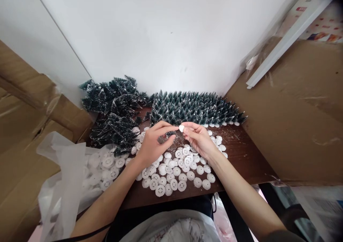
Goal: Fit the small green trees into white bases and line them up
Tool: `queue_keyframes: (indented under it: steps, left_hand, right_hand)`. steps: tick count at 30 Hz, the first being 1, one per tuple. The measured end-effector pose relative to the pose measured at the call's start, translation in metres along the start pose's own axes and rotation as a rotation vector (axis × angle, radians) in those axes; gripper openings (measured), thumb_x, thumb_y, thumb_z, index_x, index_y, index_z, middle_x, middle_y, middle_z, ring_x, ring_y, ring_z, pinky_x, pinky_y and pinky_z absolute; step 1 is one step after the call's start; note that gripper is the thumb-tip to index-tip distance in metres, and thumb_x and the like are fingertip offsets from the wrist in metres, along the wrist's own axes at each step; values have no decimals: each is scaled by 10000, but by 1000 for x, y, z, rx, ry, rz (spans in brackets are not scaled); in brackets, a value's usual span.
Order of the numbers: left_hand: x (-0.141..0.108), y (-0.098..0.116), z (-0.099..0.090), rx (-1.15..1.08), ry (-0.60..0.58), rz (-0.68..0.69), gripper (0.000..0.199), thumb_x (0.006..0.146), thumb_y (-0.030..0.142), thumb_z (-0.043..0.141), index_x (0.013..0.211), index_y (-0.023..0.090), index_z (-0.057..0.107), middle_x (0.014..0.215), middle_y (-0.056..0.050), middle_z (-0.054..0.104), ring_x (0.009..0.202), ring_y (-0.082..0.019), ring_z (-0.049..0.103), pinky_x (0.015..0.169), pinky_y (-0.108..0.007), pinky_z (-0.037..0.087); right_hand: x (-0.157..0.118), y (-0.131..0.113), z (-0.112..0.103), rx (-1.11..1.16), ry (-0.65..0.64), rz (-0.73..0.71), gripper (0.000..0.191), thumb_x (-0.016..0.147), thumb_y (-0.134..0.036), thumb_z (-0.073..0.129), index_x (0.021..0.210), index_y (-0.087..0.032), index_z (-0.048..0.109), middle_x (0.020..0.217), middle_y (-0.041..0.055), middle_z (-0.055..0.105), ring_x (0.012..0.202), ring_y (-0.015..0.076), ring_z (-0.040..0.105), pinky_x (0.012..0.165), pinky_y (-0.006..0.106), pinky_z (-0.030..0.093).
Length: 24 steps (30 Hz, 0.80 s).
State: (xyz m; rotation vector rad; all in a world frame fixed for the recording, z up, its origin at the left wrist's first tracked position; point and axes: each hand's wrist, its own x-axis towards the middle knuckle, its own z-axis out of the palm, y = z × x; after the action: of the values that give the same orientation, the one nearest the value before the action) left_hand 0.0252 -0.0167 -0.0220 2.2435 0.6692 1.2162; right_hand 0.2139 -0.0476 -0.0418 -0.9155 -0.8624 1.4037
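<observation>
My right hand [197, 136] pinches a small white round base [181, 128] between thumb and fingertips, tilted above the table. My left hand [157, 142] is beside it, index fingertip at the base's edge and thumb held apart. A bit of dark green, snow-flecked bristle [170, 133] shows in the gap between left thumb and fingers; whether the hand touches it I cannot tell. Below both hands lie many loose white round bases [176, 171], some with slotted undersides up. Behind them stand dense rows of miniature frosted Christmas trees [193, 106], white bases visible along the front right.
A loose heap of little trees [112, 106] lies at the left. A translucent plastic bag [66, 174] with more white bases sits in front of it. Cardboard walls flank the brown table [238, 152], with a cardboard box [300, 113] at right. A white wall [166, 38] stands behind.
</observation>
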Motion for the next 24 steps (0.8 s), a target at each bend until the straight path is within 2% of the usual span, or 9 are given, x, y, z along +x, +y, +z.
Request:
queue_keyframes:
  steps: [4,10,14,18,24]
  left_hand:
    - [-2,-2,2,-4,-17,54,285,878,128,604,1122,241,700,1000,-53,683,903,-160,642,774,-316,560]
    - [-2,-3,0,-33,-94,74,233,874,122,614,1043,235,728,1025,-64,679,944,-166,645,812,-337,571]
    - [1,-6,-6,-66,9,-68,286,859,161,650,1133,235,685,1048,-62,704,972,-180,651,885,-384,570]
    - [3,-9,-8,-250,149,-169,344,842,184,676,1182,212,626,1068,-72,715,1039,-192,661,957,-393,559]
    - [2,-7,-3,-353,148,-227,306,831,181,690,1128,201,619,1077,-82,728,1071,-211,680,1006,-422,545]
  right_hand:
    - [0,2,0,-9,11,-14,267,647,-306,867,874,-232,749,758,-18,705,614,88,600,621,229,564]
    - [0,3,1,-11,60,-21,277,642,-305,868,882,-231,750,783,-11,717,621,88,601,631,236,556]
    - [-1,0,1,-63,114,-67,305,638,-312,862,913,-237,755,789,-5,719,633,97,593,628,248,542]
    - [-1,3,2,-167,106,-95,288,650,-330,845,903,-233,748,834,12,726,676,120,606,652,285,539]
    - [-2,10,5,-277,69,-140,278,661,-337,836,886,-227,716,734,-11,693,636,121,605,647,303,540]
